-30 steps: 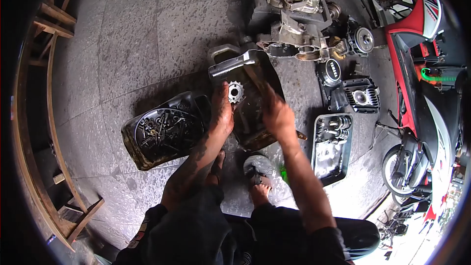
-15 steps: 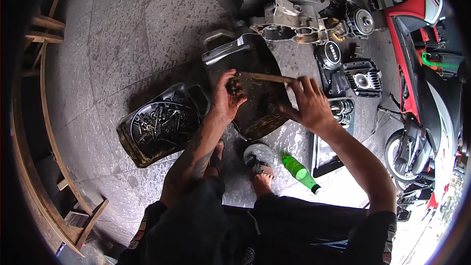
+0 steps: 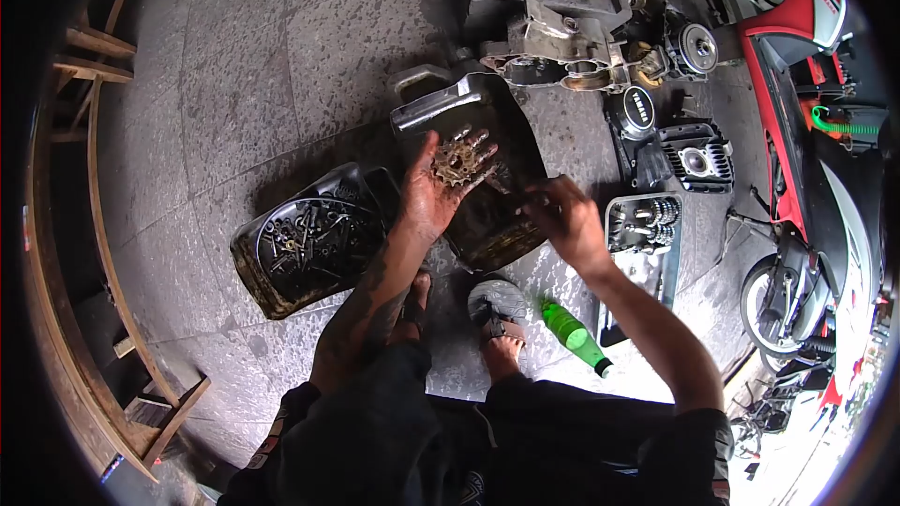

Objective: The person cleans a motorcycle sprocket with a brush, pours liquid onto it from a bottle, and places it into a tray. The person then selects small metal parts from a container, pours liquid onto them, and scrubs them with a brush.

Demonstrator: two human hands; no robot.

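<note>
My left hand (image 3: 433, 197) is palm up over the dark pan (image 3: 511, 112), with a toothed sprocket (image 3: 455, 162) lying on its spread fingers and its thumb at the rim. The sprocket looks brown and wet. At the pan's right edge, my right hand (image 3: 570, 225) is curled round the end of a dark, thin tool, which reaches left toward the sprocket and is partly blurred. The tool's tip does not show clearly.
A tray of bolts and small parts (image 3: 248, 262) is on the left. Engine cases (image 3: 562, 47) stand at the top. On the right are a gear tray (image 3: 677, 253), a cylinder (image 3: 696, 161) and a motorcycle (image 3: 778, 150). A green bottle (image 3: 567, 328) lies near my foot.
My left hand has opened under the sprocket, whose face now shows browner. My right hand moved out to the right, then slightly down and left, and the tool has swung lower.
</note>
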